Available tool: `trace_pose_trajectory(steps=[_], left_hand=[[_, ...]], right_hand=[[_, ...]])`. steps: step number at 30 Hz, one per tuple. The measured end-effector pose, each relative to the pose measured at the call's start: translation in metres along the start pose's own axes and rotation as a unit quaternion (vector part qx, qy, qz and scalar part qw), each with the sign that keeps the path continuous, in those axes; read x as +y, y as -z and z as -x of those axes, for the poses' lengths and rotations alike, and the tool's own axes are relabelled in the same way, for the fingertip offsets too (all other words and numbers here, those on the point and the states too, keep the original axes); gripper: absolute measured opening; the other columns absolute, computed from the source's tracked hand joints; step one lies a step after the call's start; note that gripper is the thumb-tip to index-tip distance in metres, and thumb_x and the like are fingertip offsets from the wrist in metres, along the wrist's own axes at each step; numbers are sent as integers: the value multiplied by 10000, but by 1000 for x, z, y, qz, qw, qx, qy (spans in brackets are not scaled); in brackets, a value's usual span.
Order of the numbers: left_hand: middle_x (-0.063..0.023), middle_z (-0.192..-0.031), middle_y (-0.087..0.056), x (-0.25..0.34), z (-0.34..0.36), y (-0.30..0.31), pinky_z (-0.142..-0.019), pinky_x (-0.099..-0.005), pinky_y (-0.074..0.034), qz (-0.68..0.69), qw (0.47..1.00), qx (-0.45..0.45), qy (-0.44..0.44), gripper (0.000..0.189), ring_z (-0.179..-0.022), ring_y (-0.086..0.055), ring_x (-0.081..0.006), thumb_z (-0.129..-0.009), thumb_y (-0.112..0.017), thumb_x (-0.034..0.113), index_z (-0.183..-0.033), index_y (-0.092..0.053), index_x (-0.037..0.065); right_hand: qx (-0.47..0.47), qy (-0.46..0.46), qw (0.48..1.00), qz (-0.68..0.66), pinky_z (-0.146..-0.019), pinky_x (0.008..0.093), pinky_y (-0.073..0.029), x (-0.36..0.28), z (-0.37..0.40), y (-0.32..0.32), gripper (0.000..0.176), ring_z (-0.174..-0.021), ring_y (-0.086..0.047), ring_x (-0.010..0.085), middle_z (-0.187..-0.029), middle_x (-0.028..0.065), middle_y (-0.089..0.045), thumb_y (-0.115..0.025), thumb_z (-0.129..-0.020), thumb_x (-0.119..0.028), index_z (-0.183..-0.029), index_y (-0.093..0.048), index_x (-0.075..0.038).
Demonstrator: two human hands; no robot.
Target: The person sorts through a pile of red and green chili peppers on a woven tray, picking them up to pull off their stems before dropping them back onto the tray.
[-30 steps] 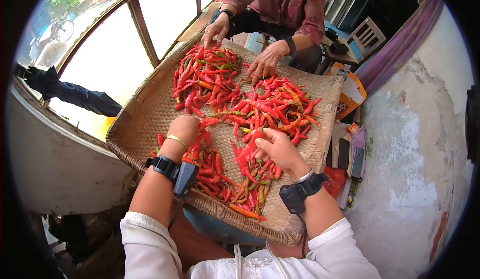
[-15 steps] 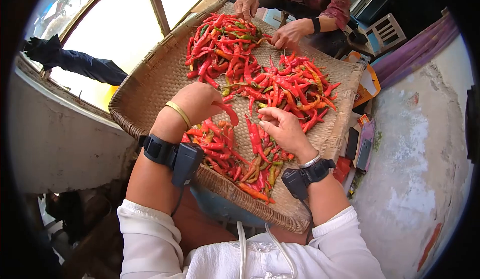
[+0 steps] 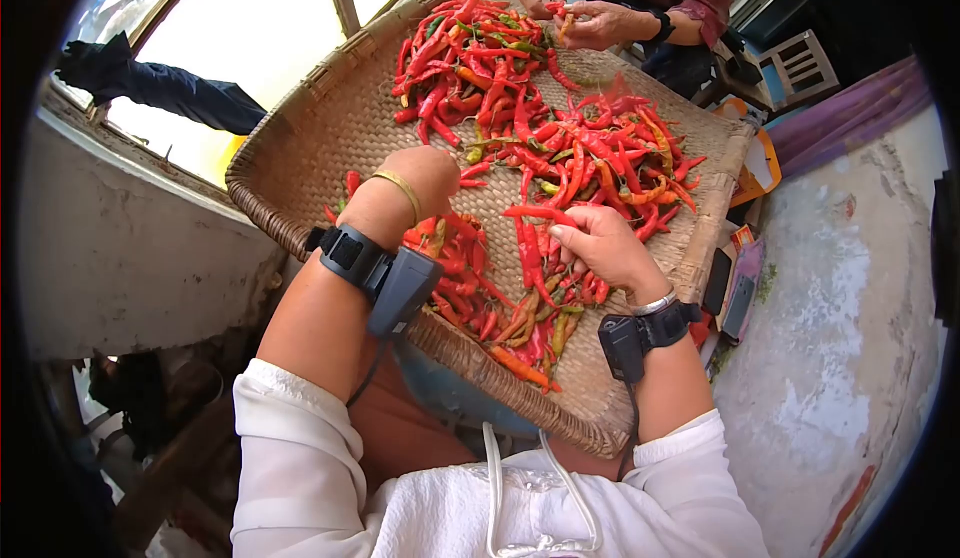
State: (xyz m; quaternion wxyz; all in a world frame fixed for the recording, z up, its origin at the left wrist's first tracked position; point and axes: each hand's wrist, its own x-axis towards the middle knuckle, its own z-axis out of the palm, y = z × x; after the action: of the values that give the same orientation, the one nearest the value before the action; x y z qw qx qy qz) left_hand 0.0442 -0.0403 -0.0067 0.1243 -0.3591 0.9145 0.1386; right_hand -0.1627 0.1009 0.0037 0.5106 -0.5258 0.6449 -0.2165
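Note:
My right hand [image 3: 610, 248] pinches a red chili pepper [image 3: 535, 214] between thumb and fingers, its length pointing left over the woven tray [image 3: 330, 133]. My left hand [image 3: 428, 180] is bent over the tray's left part, just above a heap of red chilies [image 3: 460, 258]; its fingers are hidden behind the back of the hand. Below my right hand lie wrinkled greenish-brown chilies [image 3: 525, 320] and an orange one [image 3: 520, 368]. Two larger red piles, an upper heap [image 3: 470, 63] and a right-hand heap [image 3: 610, 153], cover the tray's far side.
Across the tray, another person's hands [image 3: 585, 23] hold a chili. A dark folded umbrella [image 3: 190, 98] lies by the window on the left. A worn wall [image 3: 830, 288] stands close on the right, with boxes and a phone-like object [image 3: 738, 303] beside the tray.
My right hand, empty before, now holds a red chili. The chili seen in my left hand no longer shows there. The other person's hands have risen from the pile and come together.

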Motion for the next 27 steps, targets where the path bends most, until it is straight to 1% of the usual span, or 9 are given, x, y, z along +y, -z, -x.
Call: trace_pose_trajectory(steps=[2,7,13,18,20,22,23,26,27], left_hand=[[-117,-879,-643,1,-4,-15,-712,-388,-506,-21,994,-102,-28,255,-837,-619,-285,-629,-719,192,-847,-671,69],[-92,-852,-630,2,-15,-41,-691,-386,-486,-101,992,-76,-29,195,-832,-601,-290,-601,-686,187,-783,-663,120],[-132,-742,-621,4,-9,-16,-654,-396,-475,98,987,59,-112,181,-735,-608,-290,-678,-651,192,-791,-641,51],[-173,-698,-598,18,-17,-6,-619,-394,-457,178,981,34,-70,249,-671,-585,-327,-743,-625,270,-806,-637,29],[-172,-692,-598,19,-24,-7,-616,-393,-457,132,987,11,-86,262,-661,-584,-324,-747,-623,283,-795,-637,25],[-112,-592,-564,24,-27,0,-503,-297,-444,281,955,89,-42,226,-550,-563,-142,-809,-608,214,-813,-615,-12],[-104,-637,-574,29,-29,0,-545,-265,-459,490,861,133,7,228,-583,-554,-114,-813,-612,203,-879,-621,-15],[-116,-722,-608,30,-33,2,-602,-270,-477,511,835,205,-19,237,-632,-586,-139,-807,-616,185,-962,-614,6],[-119,-767,-626,30,-34,-4,-641,-298,-485,413,893,165,-64,241,-678,-605,-200,-781,-613,179,-971,-617,31]], right_hand=[[113,72,946,-295,-570,198,-461,-3,-1,-4,430,-669,-581,106,-870,53,-589,-552,-865,-178,-1214,-420,36],[204,106,932,-281,-640,218,-474,1,-1,-2,463,-751,-574,102,-921,59,-585,-578,-847,-158,-1229,-414,45],[71,99,988,-99,-629,213,-452,7,-2,-17,266,-725,-565,69,-834,19,-585,-555,-853,-114,-1083,-541,18],[108,120,986,35,-666,322,-476,14,-3,-18,319,-742,-612,207,-827,128,-633,-615,-773,-174,-1039,-580,-1],[53,102,946,303,-717,397,-473,20,-3,-18,313,-817,-603,310,-870,162,-624,-608,-752,-195,-1023,-591,-41],[18,92,946,312,-741,413,-465,21,-2,-20,314,-848,-589,323,-883,163,-620,-604,-750,-208,-1024,-591,-55],[-15,84,943,321,-764,429,-457,22,-2,-22,316,-879,-576,337,-896,164,-616,-599,-748,-221,-1025,-590,-69],[-13,105,939,328,-786,416,-453,29,-3,-32,334,-906,-576,319,-911,170,-610,-602,-750,-233,-1049,-587,-84],[-23,111,931,346,-793,415,-451,31,-3,-35,343,-916,-575,315,-920,175,-607,-602,-749,-239,-1055,-587,-85]])
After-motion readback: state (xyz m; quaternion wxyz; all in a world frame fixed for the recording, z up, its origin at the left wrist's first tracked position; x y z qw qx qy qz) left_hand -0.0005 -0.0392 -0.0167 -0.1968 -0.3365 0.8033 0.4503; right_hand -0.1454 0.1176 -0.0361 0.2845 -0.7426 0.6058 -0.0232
